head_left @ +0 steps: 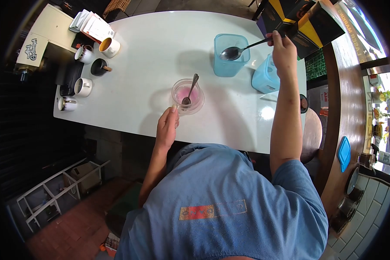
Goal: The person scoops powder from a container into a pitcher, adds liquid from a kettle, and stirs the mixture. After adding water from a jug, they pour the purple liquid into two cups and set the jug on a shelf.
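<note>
A clear glass bowl [188,96] with pink contents stands on the white table [160,47]. A small spoon [190,89] leans inside it. My left hand [167,128] touches the bowl's near rim with its fingertips. My right hand [283,48] grips the handle of a large metal spoon [235,52], whose bowl hovers over an open light-blue plastic container [230,55]. A second light-blue container [265,76] lies tilted just right of it, below my right hand.
Several mugs [82,86] and a cup with orange liquid [109,47] stand at the table's left end, beside white packets [92,24]. A black and yellow box [299,21] sits at the far right. A wooden counter [346,95] runs along the right side.
</note>
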A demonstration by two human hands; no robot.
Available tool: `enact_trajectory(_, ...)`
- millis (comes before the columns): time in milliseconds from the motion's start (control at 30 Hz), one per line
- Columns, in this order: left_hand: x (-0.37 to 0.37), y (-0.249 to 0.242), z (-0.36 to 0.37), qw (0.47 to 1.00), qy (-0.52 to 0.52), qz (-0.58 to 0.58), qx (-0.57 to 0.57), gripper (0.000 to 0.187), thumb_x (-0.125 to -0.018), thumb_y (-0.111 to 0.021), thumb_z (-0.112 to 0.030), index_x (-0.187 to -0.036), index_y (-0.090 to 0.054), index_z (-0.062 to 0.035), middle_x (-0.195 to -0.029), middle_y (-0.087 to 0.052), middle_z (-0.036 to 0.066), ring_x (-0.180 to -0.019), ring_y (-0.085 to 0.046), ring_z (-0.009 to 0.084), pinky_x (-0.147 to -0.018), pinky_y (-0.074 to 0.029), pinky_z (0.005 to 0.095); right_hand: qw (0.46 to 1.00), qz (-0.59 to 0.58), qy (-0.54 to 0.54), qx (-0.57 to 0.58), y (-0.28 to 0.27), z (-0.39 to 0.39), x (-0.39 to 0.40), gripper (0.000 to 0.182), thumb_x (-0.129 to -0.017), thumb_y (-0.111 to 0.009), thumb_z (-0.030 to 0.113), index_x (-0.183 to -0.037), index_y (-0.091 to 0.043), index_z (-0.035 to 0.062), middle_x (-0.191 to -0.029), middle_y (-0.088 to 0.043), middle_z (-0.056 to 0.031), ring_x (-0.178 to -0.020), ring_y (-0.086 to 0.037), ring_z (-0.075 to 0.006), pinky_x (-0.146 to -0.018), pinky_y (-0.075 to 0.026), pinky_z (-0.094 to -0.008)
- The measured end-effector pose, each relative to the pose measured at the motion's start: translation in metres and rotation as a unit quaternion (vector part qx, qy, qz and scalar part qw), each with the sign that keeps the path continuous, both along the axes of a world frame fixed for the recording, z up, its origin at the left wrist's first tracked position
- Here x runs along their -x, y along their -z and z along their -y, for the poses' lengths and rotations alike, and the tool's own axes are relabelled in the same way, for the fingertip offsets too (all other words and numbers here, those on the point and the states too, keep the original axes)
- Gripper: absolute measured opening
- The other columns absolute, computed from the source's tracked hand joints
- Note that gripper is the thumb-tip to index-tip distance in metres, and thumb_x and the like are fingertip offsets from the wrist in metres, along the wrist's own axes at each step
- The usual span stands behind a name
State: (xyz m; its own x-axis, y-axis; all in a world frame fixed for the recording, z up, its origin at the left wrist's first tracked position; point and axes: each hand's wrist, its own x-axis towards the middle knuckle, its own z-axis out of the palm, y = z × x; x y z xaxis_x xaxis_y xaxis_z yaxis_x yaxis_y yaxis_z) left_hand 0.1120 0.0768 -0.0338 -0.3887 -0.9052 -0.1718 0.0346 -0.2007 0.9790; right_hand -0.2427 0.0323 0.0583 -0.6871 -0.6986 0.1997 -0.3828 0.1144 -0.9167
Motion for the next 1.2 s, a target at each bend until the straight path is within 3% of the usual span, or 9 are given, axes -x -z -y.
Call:
enact_trajectory(300, 0.008, -0.003, 0.005, 1.000, 0.018, 0.005, -0.017, 0.036, -0.102, -0.037, -0.031, -0.071, -0.036, -0.0111, -0.065, -0.030, -0.004, -0.058, -0.029, 0.0056, -0.054, -0.029, 0.0218, 0.989, 0.072, 0.022, 0.126, -0.021, -0.026, 0.010, 0.029, -0.094, -0.053, 0.027, -0.087, -0.069, 0.0034, -0.073, -0.059, 0.0008, -0.062, -0.044, -0.0030, -0.056, -0.033, -0.0194)
enact_trajectory(633, 0.016, -0.009, 0.008, 0.999, 0.032, -0.007, -0.040, 0.035, -0.101, -0.039, -0.032, -0.074, -0.039, -0.0105, -0.066, -0.032, -0.004, -0.057, -0.030, 0.0051, -0.053, -0.029, 0.0214, 0.981, 0.136, 0.018, 0.135, -0.026, -0.052, -0.017, 0.028, -0.096, -0.053, 0.024, -0.091, -0.065, -0.0014, -0.081, -0.065, -0.0040, -0.070, -0.052, -0.0050, -0.065, -0.040, -0.0184)
enact_trajectory(767, 0.016, -0.007, 0.007, 0.998, 0.030, -0.010, -0.046, 0.034, -0.101, -0.040, -0.032, -0.074, -0.041, -0.0103, -0.066, -0.032, -0.004, -0.057, -0.030, 0.0049, -0.053, -0.029, 0.0215, 0.978, 0.155, 0.001, 0.138, -0.022, -0.057, -0.031, 0.029, -0.097, -0.052, 0.024, -0.092, -0.065, -0.0016, -0.078, -0.062, -0.0022, -0.072, -0.052, -0.0057, -0.068, -0.041, -0.0196)
enact_trajectory(933, 0.017, -0.009, 0.006, 0.998, 0.022, -0.012, -0.063, 0.034, -0.101, -0.040, -0.032, -0.075, -0.042, -0.0101, -0.065, -0.033, -0.005, -0.056, -0.030, 0.0042, -0.053, -0.029, 0.0211, 0.980, 0.156, -0.015, 0.119, -0.015, -0.065, -0.044, 0.030, -0.097, -0.052, 0.025, -0.093, -0.066, -0.0013, -0.074, -0.059, -0.0008, -0.070, -0.049, -0.0052, -0.065, -0.038, -0.0199)
enact_trajectory(1200, 0.020, -0.012, 0.007, 0.997, 0.021, -0.003, -0.072, 0.033, -0.101, -0.040, -0.031, -0.076, -0.043, -0.0100, -0.065, -0.034, -0.005, -0.055, -0.030, 0.0035, -0.052, -0.028, 0.0206, 0.986, 0.033, -0.092, 0.138, -0.004, -0.071, -0.077, 0.030, -0.099, -0.047, 0.024, -0.098, -0.063, -0.0017, -0.076, -0.060, -0.0026, -0.074, -0.053, -0.0065, -0.069, -0.040, -0.0207)
